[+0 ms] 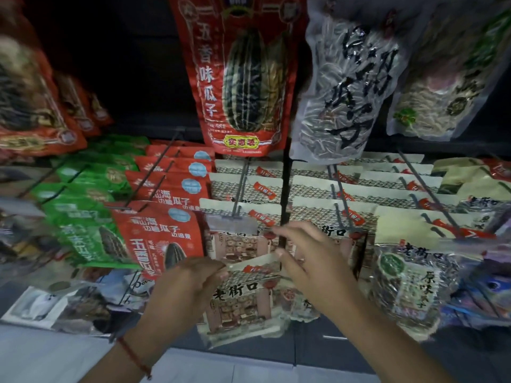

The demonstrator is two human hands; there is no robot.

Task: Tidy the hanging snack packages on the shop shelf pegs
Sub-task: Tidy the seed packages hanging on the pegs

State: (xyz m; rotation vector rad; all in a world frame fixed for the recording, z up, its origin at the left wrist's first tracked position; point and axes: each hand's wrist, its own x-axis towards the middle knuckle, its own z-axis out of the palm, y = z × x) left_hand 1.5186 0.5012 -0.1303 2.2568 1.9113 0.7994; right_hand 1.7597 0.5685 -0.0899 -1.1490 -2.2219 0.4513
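A cream snack package [240,297] with a brick-house print hangs in front of me, held at its top edge by both hands. My left hand [188,283] pinches its top left corner. My right hand [309,261] pinches the top right corner, with the forefinger stretched toward the peg's grey price tag [233,224]. Just above, the metal peg [240,186] carries a row of the same cream packages [243,189]. The held package sits below the peg's tip, off the peg.
Red seed packages [163,236] and green ones [83,217] hang on pegs to the left. More cream packages [345,189] fill pegs to the right. A large red bag [243,78] and a clear seed bag [348,87] hang overhead. The floor shows below.
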